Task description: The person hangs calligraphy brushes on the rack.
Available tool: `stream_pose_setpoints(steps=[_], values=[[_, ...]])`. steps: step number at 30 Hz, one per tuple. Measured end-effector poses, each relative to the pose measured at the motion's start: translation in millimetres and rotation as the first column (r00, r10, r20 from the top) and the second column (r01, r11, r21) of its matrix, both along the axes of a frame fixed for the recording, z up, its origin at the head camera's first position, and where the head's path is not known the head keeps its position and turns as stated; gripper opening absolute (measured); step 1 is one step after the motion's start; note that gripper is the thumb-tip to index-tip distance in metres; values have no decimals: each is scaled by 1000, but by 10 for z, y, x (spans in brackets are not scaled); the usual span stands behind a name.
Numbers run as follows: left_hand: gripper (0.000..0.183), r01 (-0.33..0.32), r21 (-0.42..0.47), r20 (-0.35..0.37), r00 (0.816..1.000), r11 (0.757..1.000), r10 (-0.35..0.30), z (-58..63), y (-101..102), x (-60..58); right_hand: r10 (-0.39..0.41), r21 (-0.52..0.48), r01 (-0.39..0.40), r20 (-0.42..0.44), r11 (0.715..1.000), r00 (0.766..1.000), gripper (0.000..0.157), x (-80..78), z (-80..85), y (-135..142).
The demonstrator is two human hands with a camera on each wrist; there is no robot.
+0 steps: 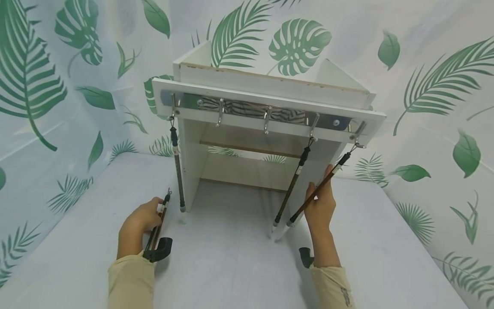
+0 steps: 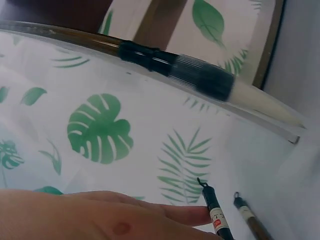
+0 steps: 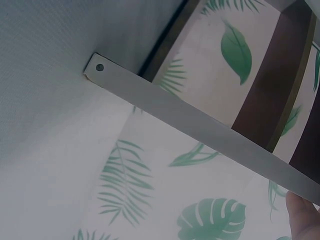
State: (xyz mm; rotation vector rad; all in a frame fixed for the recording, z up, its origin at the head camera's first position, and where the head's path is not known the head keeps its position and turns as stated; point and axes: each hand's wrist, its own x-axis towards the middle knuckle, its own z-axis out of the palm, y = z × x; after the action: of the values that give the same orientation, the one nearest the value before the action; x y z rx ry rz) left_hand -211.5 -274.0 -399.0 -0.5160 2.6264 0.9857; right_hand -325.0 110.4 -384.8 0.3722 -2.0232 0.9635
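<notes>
In the head view, the left hand (image 1: 140, 214) pinches a slim brush (image 1: 164, 207); the right hand (image 1: 323, 206) is well apart from it. The brush's long axis runs away from the person, loop end foremost, leaning slightly rightward. The hooks (image 1: 266, 119) lie ahead of, above and between the hands. The right hand is at the white shelf (image 1: 326, 154), fingers pointing upward; whether it grips, I cannot tell.

In the left wrist view, the pinched brush shows a loop, dark cap and red-marked pale label; a second brush (image 2: 255, 222) is just beside it.

In the right wrist view, a fingertip meets the shelf's edge.
</notes>
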Motion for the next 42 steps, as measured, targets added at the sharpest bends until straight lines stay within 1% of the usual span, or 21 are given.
stream_pose_setpoints(steps=[3, 5, 8, 12, 15, 19, 20, 22, 24, 27, 29, 32, 33, 34, 36, 40, 42], values=[[64, 16, 5, -32, 999, 1000, -16, 58, -8, 22, 1, -2, -1, 3, 1000, 1000, 63, 3, 5, -3], [64, 33, -7, -61, 998, 999, -34, 108, -11, 42, -1, 0, 1, 5, 1000, 1000, 63, 3, 6, -5], [64, 61, -60, -110, 992, 996, -67, 194, -4, 77, -4, 3, 4, 7, 1000, 1000, 63, 0, 3, -3], [62, 75, -129, -162, 982, 989, -96, 313, 14, 123, -2, -3, 2, -1, 1000, 1000, 64, 0, 3, -1], [61, 69, -161, -199, 975, 984, -101, 390, 30, 152, -2, -3, 2, 3, 1000, 1000, 64, 3, 3, 2], [60, 46, -179, -261, 961, 983, -93, 474, 62, 200, -4, 2, 4, 15, 1000, 1000, 64, 3, 2, 4], [59, 38, -181, -279, 956, 983, -88, 496, 74, 214, -4, 2, 4, 16, 1000, 1000, 63, 4, 2, 4], [58, 21, -186, -332, 939, 982, -83, 539, 95, 244, -2, 2, 2, 12, 1000, 1000, 63, 3, 3, 2], [57, 5, -193, -397, 914, 981, -83, 585, 119, 277, -1, 4, 1, 8, 1000, 1000, 63, 6, 6, 0], [57, -17, -200, -488, 869, 980, -85, 652, 157, 325, 3, 4, -3, 5, 1000, 1000, 63, 6, 6, -2], [58, -31, -204, -525, 847, 978, -83, 694, 185, 356, 3, 5, -3, 2, 1000, 1000, 63, 6, 8, -4], [59, -55, -208, -566, 821, 977, -74, 750, 224, 397, 3, 8, -3, -2, 1000, 1000, 63, 3, 8, -5], [59, -64, -211, -583, 809, 975, -73, 763, 235, 410, 2, 11, -2, -1, 1000, 1000, 64, 3, 10, -5], [59, -73, -213, -605, 793, 974, -73, 778, 249, 422, 3, 10, -3, -2, 1000, 1000, 64, 1, 9, -5], [59, -90, -215, -659, 748, 973, -76, 795, 272, 438, 4, 11, -4, -1, 1000, 1000, 64, -1, 8, -4], [57, -109, -219, -761, 641, 970, -100, 810, 327, 445, 5, 2, -5, -7, 1000, 1000, 64, -9, 4, -2], [57, -114, -220, -796, 595, 969, -110, 813, 353, 443, 3, -2, -3, -10, 1000, 1000, 63, -13, -1, -1]])
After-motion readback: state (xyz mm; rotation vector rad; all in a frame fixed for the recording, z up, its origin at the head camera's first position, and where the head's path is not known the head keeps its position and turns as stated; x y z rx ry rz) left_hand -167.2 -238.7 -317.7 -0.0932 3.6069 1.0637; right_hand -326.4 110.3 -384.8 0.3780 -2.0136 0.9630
